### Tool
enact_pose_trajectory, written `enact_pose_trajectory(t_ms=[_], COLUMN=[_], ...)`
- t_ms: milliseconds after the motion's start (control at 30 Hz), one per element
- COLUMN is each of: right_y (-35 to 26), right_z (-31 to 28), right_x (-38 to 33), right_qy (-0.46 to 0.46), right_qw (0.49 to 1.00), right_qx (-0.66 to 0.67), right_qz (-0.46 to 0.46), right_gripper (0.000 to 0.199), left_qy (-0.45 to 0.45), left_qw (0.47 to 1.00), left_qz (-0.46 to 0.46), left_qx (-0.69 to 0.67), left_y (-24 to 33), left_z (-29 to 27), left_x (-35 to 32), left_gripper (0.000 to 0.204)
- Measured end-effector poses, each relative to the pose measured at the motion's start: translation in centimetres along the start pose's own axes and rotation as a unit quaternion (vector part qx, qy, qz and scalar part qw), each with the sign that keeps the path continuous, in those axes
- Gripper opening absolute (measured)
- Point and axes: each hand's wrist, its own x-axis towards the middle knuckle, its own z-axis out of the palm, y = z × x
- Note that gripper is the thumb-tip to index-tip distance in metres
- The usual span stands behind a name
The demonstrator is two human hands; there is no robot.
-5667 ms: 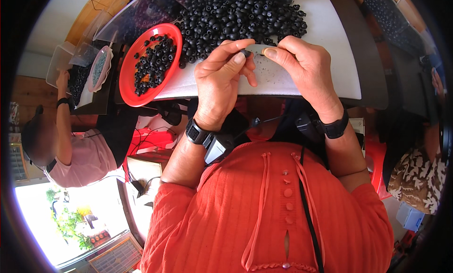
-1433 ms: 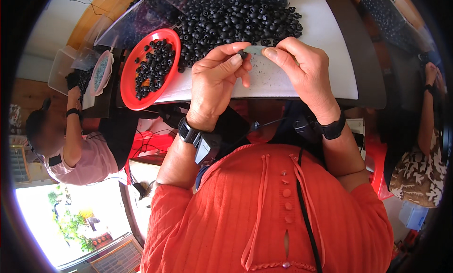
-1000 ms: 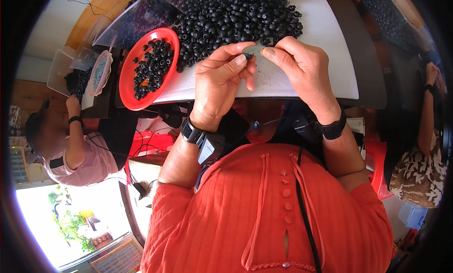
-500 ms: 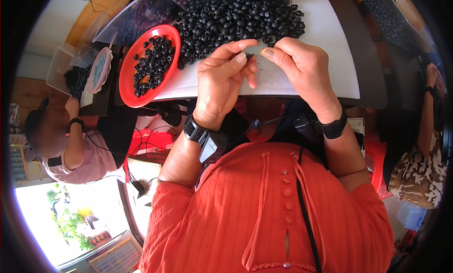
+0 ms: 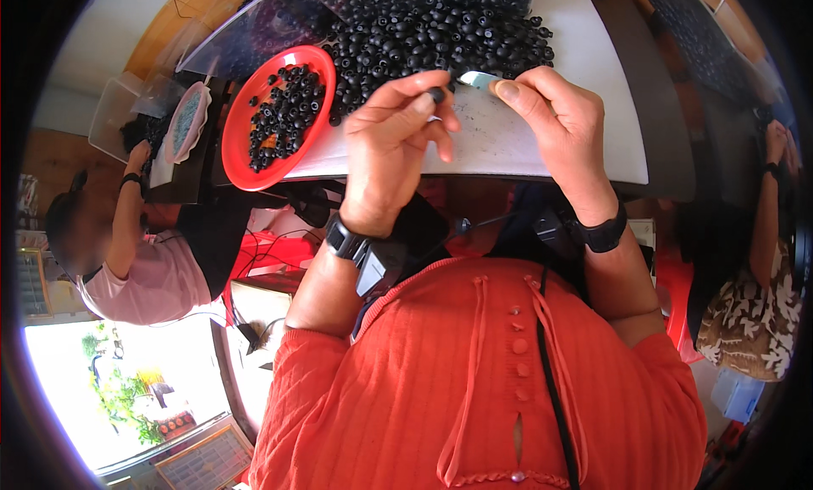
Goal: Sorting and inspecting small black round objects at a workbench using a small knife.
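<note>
Blade (image 5: 479, 80) with long axis nearly sideways, tip leftward

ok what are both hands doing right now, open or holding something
Left hand: closed, pinching a small black piece.
Right hand: closed, gripping a thin, pale blade-like tool.

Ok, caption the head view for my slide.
Left hand holds a small round black piece; right hand grips a flat pale shiny strip.
</note>
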Motion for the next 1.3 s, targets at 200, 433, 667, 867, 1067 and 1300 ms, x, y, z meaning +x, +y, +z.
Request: enact_pose_trajectory(t_ms=[200, 433, 667, 867, 1067, 1300], right_y=[0.0, -0.4, -0.9, -0.7, -0.9, -1.0], right_z=[-0.3, -0.5, -0.7, -0.8, -1.1, -1.0], right_x=[0.0, 0.0, 0.0, 0.0, -0.1, -0.1], right_qy=[0.033, 0.030, 0.037, 0.042, 0.040, 0.035], right_qw=[0.999, 0.998, 0.998, 0.997, 0.998, 0.998], right_qx=[0.033, 0.047, 0.057, 0.070, 0.054, 0.055], right_qz=[-0.005, 0.010, 0.017, 0.010, 0.007, 0.023], right_gripper=[0.028, 0.028, 0.026, 0.024, 0.025, 0.025], left_qy=[0.200, 0.121, -0.044, -0.067, -0.141, -0.048], left_qw=[0.867, 0.619, 0.620, 0.587, 0.669, 0.726], left_qz=[0.193, 0.314, 0.308, 0.306, 0.271, 0.251], left_qx=[0.413, 0.710, 0.721, 0.746, 0.678, 0.638], left_y=[8.4, 8.8, 0.7, -0.4, 0.9, 0.5], left_z=[-5.1, -8.2, 0.2, 0.0, -0.9, -0.7], left_x=[0.1, 1.6, 2.8, 3.9, 2.2, 1.4], left_gripper=[0.024, 0.017, 0.018, 0.016, 0.018, 0.014])
